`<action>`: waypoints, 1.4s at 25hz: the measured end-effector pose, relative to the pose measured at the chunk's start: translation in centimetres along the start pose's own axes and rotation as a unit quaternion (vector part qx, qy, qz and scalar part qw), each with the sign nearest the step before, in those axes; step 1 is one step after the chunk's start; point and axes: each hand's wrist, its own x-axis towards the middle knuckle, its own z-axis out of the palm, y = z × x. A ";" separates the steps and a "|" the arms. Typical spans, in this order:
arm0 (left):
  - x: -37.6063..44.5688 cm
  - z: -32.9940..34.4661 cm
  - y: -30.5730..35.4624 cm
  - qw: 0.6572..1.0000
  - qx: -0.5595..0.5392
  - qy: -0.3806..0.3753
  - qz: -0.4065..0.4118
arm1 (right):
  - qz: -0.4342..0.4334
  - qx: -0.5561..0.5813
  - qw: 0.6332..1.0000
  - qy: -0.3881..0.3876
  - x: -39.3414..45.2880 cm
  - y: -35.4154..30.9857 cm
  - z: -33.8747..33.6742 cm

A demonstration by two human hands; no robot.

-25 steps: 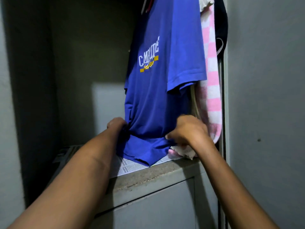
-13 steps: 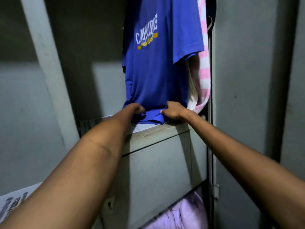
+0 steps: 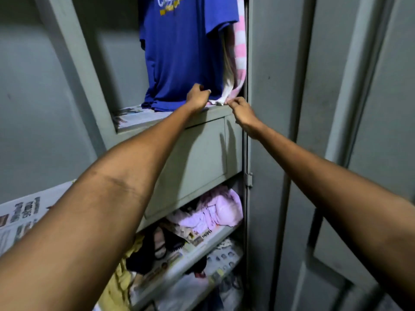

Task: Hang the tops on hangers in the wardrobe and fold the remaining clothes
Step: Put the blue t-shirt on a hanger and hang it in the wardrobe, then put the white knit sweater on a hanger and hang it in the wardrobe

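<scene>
the left hand [image 3: 197, 97] pinches the blue t-shirt [image 3: 179, 63] hem, the right hand [image 3: 241, 111] pinches the pink-striped top [image 3: 239, 70] at the shelf's right edge; next, probably smoothing both straight.

I have one view only, from a wide-angle camera on the person's head. It faces forward and slightly down into an open wardrobe [image 3: 202, 158], close enough that both forearms stretch from the bottom corners up toward mid-frame. The left hand [image 3: 197, 98] and right hand [image 3: 243, 113] sit just above the centre. The top edge cuts off the upper part of a hanging blue shirt [image 3: 179, 57]. The wardrobe's door [image 3: 314, 131] fills the right side, and straight lines bend near the frame's edges.
</scene>
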 end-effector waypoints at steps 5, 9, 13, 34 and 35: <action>-10.1 1.7 -1.3 0.989 -0.131 -0.002 0.071 | 0.079 0.027 0.995 -0.058 -6.8 3.7 -3.1; -18.3 4.7 -2.4 0.993 -0.113 -0.039 0.004 | 0.114 0.013 0.990 -0.086 -14.0 6.3 -5.5; -29.0 9.4 -6.1 0.985 -0.068 -0.121 -0.104 | 0.161 0.016 0.979 -0.125 -23.2 9.8 -7.4; -57.6 41.1 2.8 0.837 0.065 -0.535 -0.094 | 0.507 -0.029 0.855 0.103 -51.9 33.7 -37.8; -57.8 42.8 4.3 0.829 0.081 -0.549 -0.073 | 0.516 -0.027 0.847 0.130 -52.5 34.2 -39.7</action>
